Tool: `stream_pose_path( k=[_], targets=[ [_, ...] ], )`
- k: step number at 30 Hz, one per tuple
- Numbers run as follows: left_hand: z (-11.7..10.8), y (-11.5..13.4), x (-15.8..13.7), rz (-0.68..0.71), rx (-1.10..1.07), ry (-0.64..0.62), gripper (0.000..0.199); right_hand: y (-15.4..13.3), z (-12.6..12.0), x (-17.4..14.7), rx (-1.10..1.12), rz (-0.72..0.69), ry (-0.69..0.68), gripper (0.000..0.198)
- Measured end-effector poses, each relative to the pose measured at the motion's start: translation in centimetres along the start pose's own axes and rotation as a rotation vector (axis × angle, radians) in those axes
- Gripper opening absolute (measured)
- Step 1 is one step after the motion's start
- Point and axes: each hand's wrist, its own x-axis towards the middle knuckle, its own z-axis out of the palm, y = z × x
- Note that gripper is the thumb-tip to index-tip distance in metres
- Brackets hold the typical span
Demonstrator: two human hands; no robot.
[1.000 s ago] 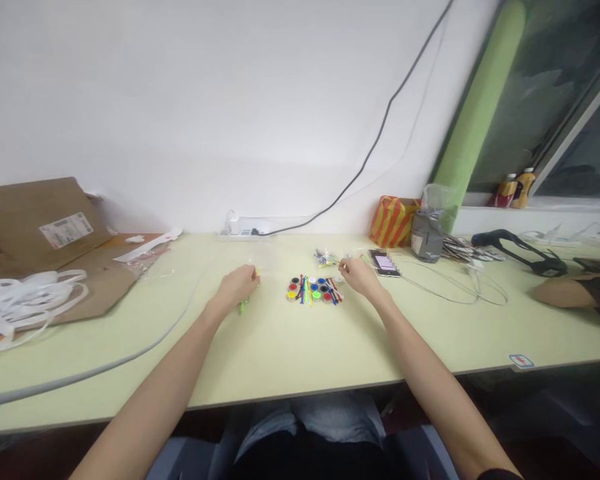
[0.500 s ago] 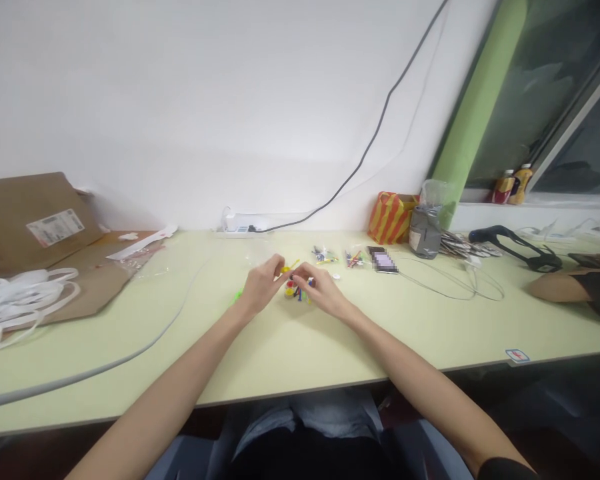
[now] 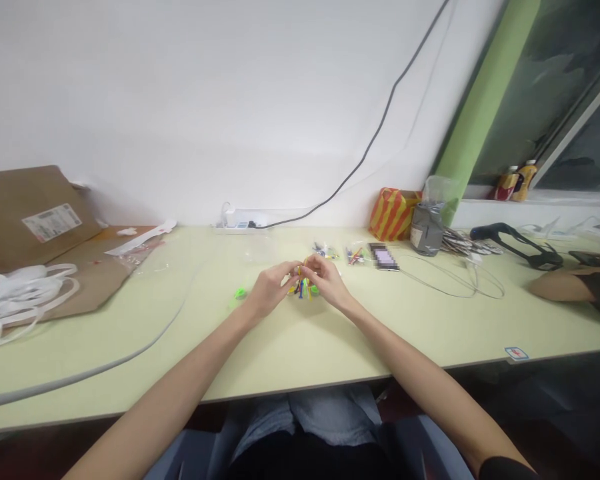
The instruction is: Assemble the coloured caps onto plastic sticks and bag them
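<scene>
My left hand (image 3: 273, 287) and my right hand (image 3: 327, 280) meet over the table, fingertips pinched together around a small yellow plastic piece (image 3: 301, 269). Its exact shape is mostly covered by the fingers. Just below the hands lie several small coloured plastic sticks (image 3: 303, 289) in blue, yellow and red. A round green piece (image 3: 315, 291) shows beside my right hand. To the left of my left hand, a bright green plastic piece (image 3: 240, 293) rests on the table.
Beyond the hands lie two clear bags of coloured parts (image 3: 325, 251) (image 3: 356, 255) and a phone (image 3: 383, 257). A striped bag (image 3: 393, 213) and grey pouch (image 3: 427, 229) stand at back right. A power strip (image 3: 240, 222) sits by the wall; cardboard (image 3: 87, 283) lies left. Another person's arm (image 3: 563, 285) rests at right.
My hands have drawn closer together and shifted slightly right, bringing the yellow piece between both sets of fingertips. The green piece at left is more exposed.
</scene>
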Motion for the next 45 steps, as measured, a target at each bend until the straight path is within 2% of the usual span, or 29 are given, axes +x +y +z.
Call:
stream_pose_path(
  k=[4,8,12,16,19,23,24,26,30,35,45],
  targets=[
    [-0.3,0.2,0.2,0.018,0.078,-0.042,0.018,-0.4,0.0,-0.1,-0.038,-0.021,-0.021,0.033],
    [-0.4,0.5,0.1,-0.034,0.142,-0.129,0.017,-1.5,-0.1,-0.3,0.015,-0.01,-0.142,0.032],
    [-0.2,1.2,0.0,-0.026,0.187,-0.258,0.015,-2.5,-0.7,-0.6,0.246,0.131,-0.312,0.037],
    [-0.3,1.6,0.0,0.008,0.163,-0.232,0.009,-2.6,-1.7,-0.3,0.367,0.229,-0.36,0.043],
    [-0.7,1.2,0.1,-0.047,0.117,-0.195,0.008,-2.2,-2.6,0.3,0.182,0.187,-0.252,0.037],
    [-1.1,0.2,0.1,-0.112,0.092,-0.174,0.012,-0.9,-4.5,0.9,-0.443,0.114,0.014,0.02],
    [-1.1,-0.1,0.1,-0.123,0.094,-0.179,0.014,-0.5,-5.1,1.0,-0.579,0.119,0.04,0.019],
    [-0.9,-0.5,0.0,-0.139,0.097,-0.197,0.017,0.3,-6.1,1.0,-0.74,0.156,-0.002,0.023],
    [-0.6,-0.8,0.0,-0.156,0.09,-0.229,0.022,1.7,-7.4,1.2,-0.864,0.237,-0.176,0.028],
    [-0.6,-0.8,0.0,-0.166,0.084,-0.243,0.024,2.7,-7.6,1.4,-1.073,0.318,-0.178,0.023],
    [-0.6,-0.7,0.1,-0.161,0.082,-0.243,0.025,2.1,-7.0,1.0,-1.131,0.366,-0.194,0.026]
  ],
)
